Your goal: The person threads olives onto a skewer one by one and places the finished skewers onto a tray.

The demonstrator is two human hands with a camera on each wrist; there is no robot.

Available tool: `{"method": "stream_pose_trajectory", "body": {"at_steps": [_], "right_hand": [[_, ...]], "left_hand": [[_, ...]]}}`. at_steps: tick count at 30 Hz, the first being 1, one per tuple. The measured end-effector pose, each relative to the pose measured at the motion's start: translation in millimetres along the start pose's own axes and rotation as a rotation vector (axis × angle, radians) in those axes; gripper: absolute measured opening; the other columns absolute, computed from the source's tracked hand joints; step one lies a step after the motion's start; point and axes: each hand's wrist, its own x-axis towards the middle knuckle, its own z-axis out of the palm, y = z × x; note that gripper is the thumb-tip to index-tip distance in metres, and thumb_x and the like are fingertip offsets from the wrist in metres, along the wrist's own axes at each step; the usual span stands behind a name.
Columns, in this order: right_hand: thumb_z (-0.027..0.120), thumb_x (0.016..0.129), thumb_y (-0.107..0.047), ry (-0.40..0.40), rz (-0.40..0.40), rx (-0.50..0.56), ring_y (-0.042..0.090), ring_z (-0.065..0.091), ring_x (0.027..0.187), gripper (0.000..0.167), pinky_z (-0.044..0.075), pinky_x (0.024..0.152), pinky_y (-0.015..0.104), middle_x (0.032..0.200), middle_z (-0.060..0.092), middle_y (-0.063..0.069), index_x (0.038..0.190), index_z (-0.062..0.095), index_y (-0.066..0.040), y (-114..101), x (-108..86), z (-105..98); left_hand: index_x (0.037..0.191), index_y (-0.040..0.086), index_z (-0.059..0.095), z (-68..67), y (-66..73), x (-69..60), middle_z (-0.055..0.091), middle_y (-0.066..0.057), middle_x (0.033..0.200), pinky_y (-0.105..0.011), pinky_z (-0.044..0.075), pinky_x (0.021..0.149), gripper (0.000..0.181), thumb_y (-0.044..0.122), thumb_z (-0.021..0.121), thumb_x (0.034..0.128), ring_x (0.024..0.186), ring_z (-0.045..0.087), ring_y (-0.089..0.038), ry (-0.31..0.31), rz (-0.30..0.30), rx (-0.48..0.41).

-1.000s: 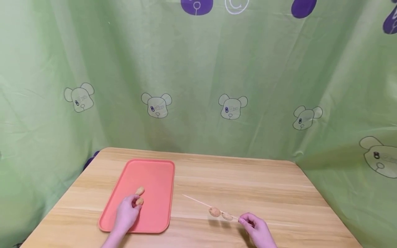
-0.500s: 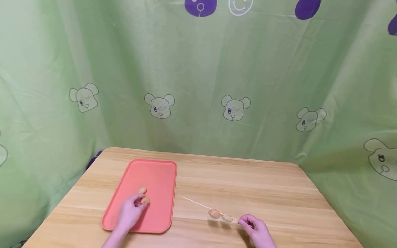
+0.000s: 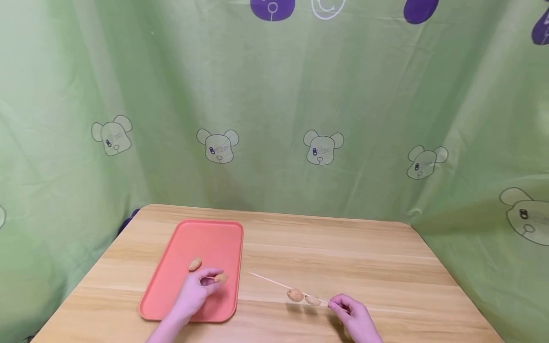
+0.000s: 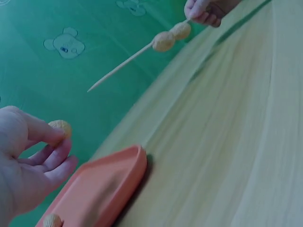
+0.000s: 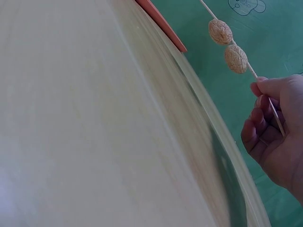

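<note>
My left hand (image 3: 194,291) pinches a small tan wrinkled ball (image 3: 220,277) between thumb and fingertips, held over the right side of the pink tray (image 3: 210,238). A second such ball (image 3: 195,264) lies on the tray just behind that hand. My right hand (image 3: 359,318) grips the thick end of a thin wooden skewer (image 3: 268,280), its bare pointed end aimed left toward the tray. Two wrinkled balls (image 5: 220,31) sit side by side on the skewer, near the right fingers. In the left wrist view, a gap separates the skewer tip from the pinched ball (image 4: 60,126).
The wooden table (image 3: 326,247) carries the tray at its left. A green curtain (image 3: 266,95) with bear prints stands behind the table and at both sides.
My left hand has lifted a wrinkled ball and moved right across the tray with it, leaving the other ball in place. The right hand and skewer have barely moved.
</note>
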Motion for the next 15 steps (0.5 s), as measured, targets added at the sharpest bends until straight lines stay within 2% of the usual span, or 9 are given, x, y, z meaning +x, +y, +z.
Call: {"method": "stream_pose_trajectory", "body": {"at_steps": [5, 7, 15], "right_hand": [[0.061, 0.086, -0.001, 0.000, -0.011, 0.009, 0.004, 0.043, 0.057, 0.005, 0.041, 0.051, 0.021, 0.067, 0.054, 0.000, 0.081, 0.063, -0.002, -1.5, -1.5, -0.4], [0.061, 0.085, 0.000, -0.003, -0.013, 0.010, 0.004, 0.043, 0.057, 0.005, 0.041, 0.051, 0.021, 0.067, 0.054, 0.001, 0.082, 0.064, -0.002, -1.7, -1.9, -0.6], [0.061, 0.086, -0.003, -0.050, 0.006, 0.010, 0.004, 0.045, 0.061, 0.003, 0.042, 0.054, 0.021, 0.071, 0.056, 0.001, 0.084, 0.063, -0.001, -3.5, -3.1, -2.8]], "left_hand": [[0.111, -0.014, 0.057, 5.0, 7.6, -2.4, 0.063, -0.011, 0.091, -0.019, 0.050, 0.072, 0.038, -0.007, 0.067, 0.0757, 0.078, 0.056, -0.009, -0.133, -0.010, -0.149], [0.113, -0.015, 0.056, 7.2, 9.3, -3.0, 0.063, -0.010, 0.089, -0.019, 0.050, 0.072, 0.039, -0.008, 0.066, 0.0759, 0.078, 0.055, -0.007, -0.165, -0.012, -0.176], [0.114, -0.017, 0.054, 15.4, 10.5, -4.1, 0.062, -0.012, 0.093, -0.019, 0.049, 0.075, 0.039, -0.004, 0.066, 0.0792, 0.081, 0.055, -0.007, -0.203, 0.013, -0.198]]}}
